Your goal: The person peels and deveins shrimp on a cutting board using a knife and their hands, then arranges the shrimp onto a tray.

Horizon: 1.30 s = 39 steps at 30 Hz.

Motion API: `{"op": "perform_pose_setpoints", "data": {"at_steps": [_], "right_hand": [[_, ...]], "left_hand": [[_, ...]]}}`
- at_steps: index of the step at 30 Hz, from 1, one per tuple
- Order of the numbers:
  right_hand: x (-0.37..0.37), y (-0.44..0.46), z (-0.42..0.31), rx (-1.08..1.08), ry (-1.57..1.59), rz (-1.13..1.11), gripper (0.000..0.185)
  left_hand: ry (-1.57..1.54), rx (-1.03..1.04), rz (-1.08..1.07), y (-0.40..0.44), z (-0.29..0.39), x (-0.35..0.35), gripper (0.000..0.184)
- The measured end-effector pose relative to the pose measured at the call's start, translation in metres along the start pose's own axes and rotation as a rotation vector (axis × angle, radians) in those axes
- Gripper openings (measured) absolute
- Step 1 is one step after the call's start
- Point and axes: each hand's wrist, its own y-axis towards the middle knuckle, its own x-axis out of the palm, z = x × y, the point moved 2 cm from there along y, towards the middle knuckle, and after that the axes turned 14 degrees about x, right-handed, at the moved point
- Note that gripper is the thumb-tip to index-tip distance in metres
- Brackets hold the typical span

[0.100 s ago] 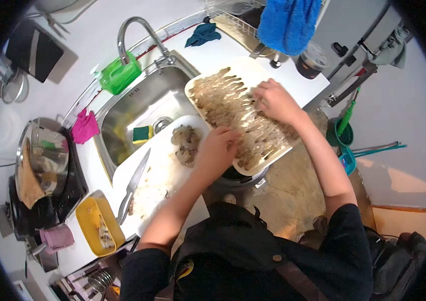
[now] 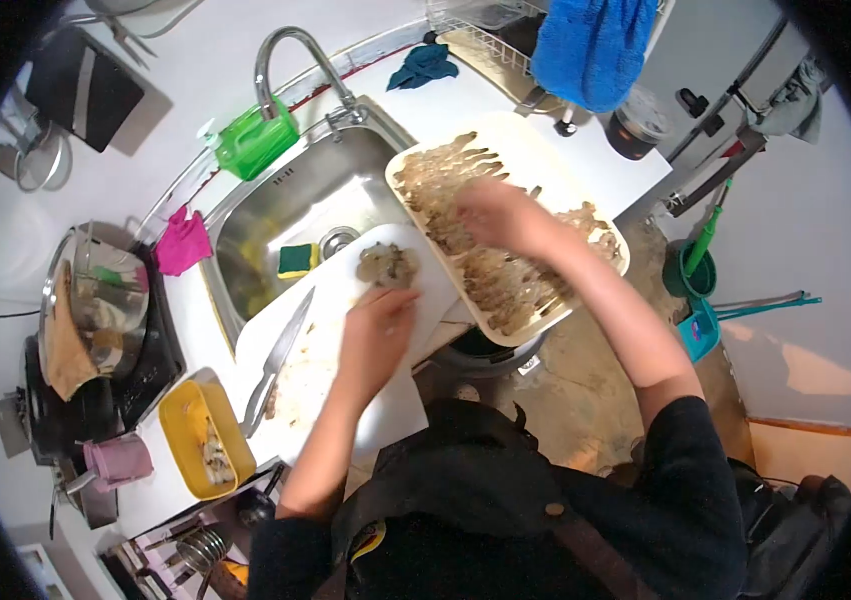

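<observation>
Raw shrimp (image 2: 510,285) cover much of a cream tray (image 2: 585,190), some lined up in rows. Over the middle of the tray is my right hand (image 2: 510,218), its fingers smeared by motion. My left hand (image 2: 377,330) is over the white cutting board (image 2: 330,300), fingers curled at the near edge of a small pile of shrimp (image 2: 385,266). What those fingers hold, if anything, is hidden. A knife (image 2: 280,355) lies on the board's left side, beside wet scraps.
The steel sink (image 2: 275,215) holds a yellow-green sponge (image 2: 297,260). A green bottle (image 2: 255,142) stands behind it under the faucet (image 2: 305,50). At the left are a yellow container (image 2: 173,440) with pale pieces inside, a pink cup (image 2: 117,460) and a glass-lidded pan (image 2: 110,300).
My left hand has moved from the tray's near edge to the shrimp pile on the board. My right hand has shifted left across the tray. The view has turned slightly.
</observation>
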Motion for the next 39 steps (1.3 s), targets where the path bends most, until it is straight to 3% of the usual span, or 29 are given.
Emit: {"op": "perform_pose_setpoints", "data": {"at_steps": [1, 4, 6, 11, 15, 22, 23, 24, 27, 30, 31, 35, 39], "right_hand": [[0.027, 0.011, -0.01, -0.033, -0.184, -0.067, 0.015], [0.071, 0.007, -0.059, 0.224, -0.229, -0.249, 0.026], [0.09, 0.005, -0.079, 0.26, -0.232, -0.181, 0.03], [0.114, 0.007, -0.084, 0.32, -0.154, -0.109, 0.037], [0.103, 0.009, -0.095, 0.523, -0.244, -0.111, 0.02], [0.095, -0.025, -0.141, 0.368, -0.018, -0.027, 0.012], [0.102, -0.033, -0.153, 0.325, -0.029, -0.035, 0.012], [0.115, -0.044, -0.158, 0.346, 0.187, -0.035, 0.01], [0.149, -0.072, -0.186, 0.336, 0.231, -0.14, 0.008], [0.188, -0.099, -0.195, 0.302, 0.254, -0.095, 0.01], [0.196, -0.105, -0.195, 0.274, 0.236, -0.047, 0.009], [0.204, -0.113, -0.196, 0.266, 0.246, 0.006, 0.011], [0.202, -0.114, -0.195, 0.132, 0.115, 0.028, 0.018]], "left_hand": [[0.075, -0.038, 0.036, -0.024, -0.006, -0.02, 0.026], [0.347, -0.249, 0.165, -0.098, -0.029, -0.074, 0.022], [0.482, -0.341, 0.215, -0.134, -0.039, -0.1, 0.025], [0.576, -0.252, 0.169, -0.184, -0.067, -0.119, 0.045], [0.506, -0.298, 0.129, -0.18, -0.074, -0.126, 0.045], [0.435, -0.405, -0.043, -0.167, -0.087, -0.132, 0.051], [0.412, -0.406, -0.062, -0.166, -0.082, -0.132, 0.052], [0.352, -0.369, -0.035, -0.168, -0.082, -0.131, 0.053], [0.195, -0.272, 0.012, -0.177, -0.078, -0.132, 0.05], [-0.022, -0.405, -0.088, -0.185, -0.04, -0.14, 0.042], [-0.042, -0.301, -0.077, -0.197, -0.045, -0.136, 0.039], [-0.105, -0.313, -0.18, -0.219, -0.035, -0.128, 0.049], [0.104, -0.111, -0.274, -0.225, -0.038, -0.122, 0.053]]}}
